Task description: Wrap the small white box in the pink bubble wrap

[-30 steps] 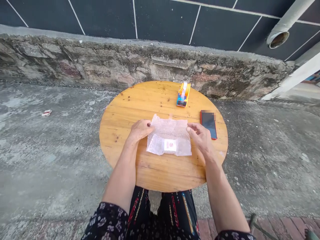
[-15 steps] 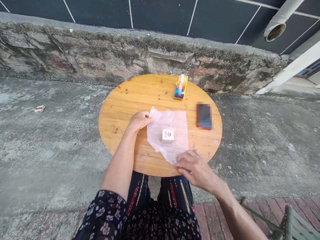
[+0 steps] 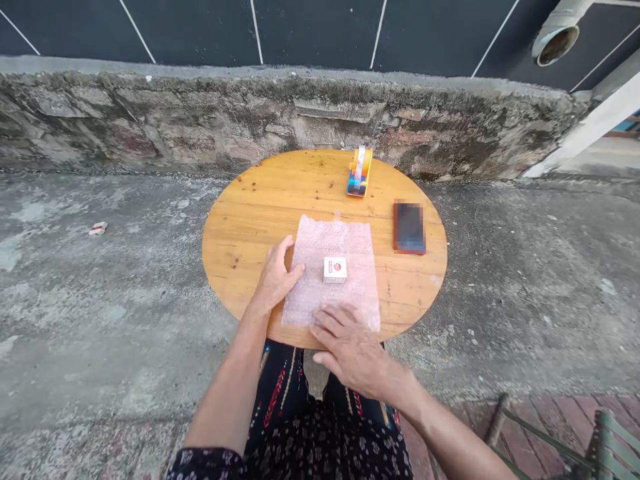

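Note:
A sheet of pinkish bubble wrap lies flat on the round wooden table. On its middle sits a small white box with red print. My left hand is at the sheet's left edge, thumb and fingers apart, the thumb reaching over the wrap. Across the near edge lies my right hand, its fingers stretched out on the wrap and holding nothing. Neither hand touches the box.
A yellow and blue tape dispenser stands at the table's far side. Near the right edge lies a dark, blurred-out flat object with a reddish border. Behind runs a stone wall base. A green chair shows at lower right.
The bubble wrap's near edge, crumpled before, now lies spread flat. My left hand has slid nearer along the left edge and opened. My right hand has moved left along the near edge.

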